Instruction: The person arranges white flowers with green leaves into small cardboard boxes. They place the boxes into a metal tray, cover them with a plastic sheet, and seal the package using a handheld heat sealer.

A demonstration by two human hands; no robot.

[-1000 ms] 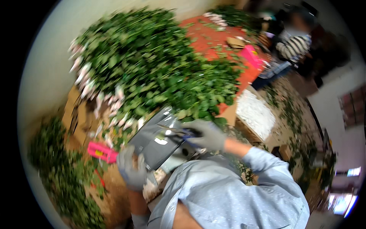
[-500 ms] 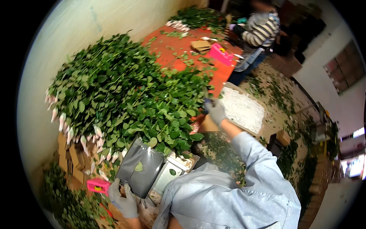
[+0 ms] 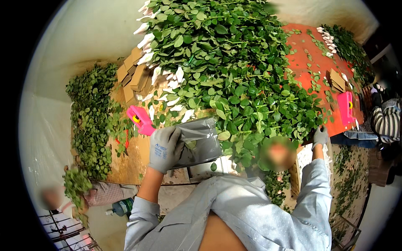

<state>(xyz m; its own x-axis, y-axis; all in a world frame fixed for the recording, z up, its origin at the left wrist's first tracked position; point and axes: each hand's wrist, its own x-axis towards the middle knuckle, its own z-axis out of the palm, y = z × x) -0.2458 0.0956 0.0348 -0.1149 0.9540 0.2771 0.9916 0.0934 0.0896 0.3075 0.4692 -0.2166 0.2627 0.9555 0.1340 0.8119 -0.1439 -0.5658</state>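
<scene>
My left hand, in a pale grey work glove, is closed at the left edge of a dark grey plastic sheet; its fingertips curl over that edge. A loose green leaf lies on the sheet beside them. Out to the right, my gloved right hand is at the right end of a big pile of leafy rose stems. Its fingers are bent, and whatever they hold is too small to make out. White-wrapped flower heads stick out along the pile's left side.
A pink tape dispenser and folded cardboard pieces lie left of the pile. Another pink dispenser stands on the red tabletop. One person in striped sleeves is at the right; another person is at lower left.
The view has swung to the right, so the pile now sits ahead. My left hand has closed at the sheet's edge. My right hand remains by the pile's right end.
</scene>
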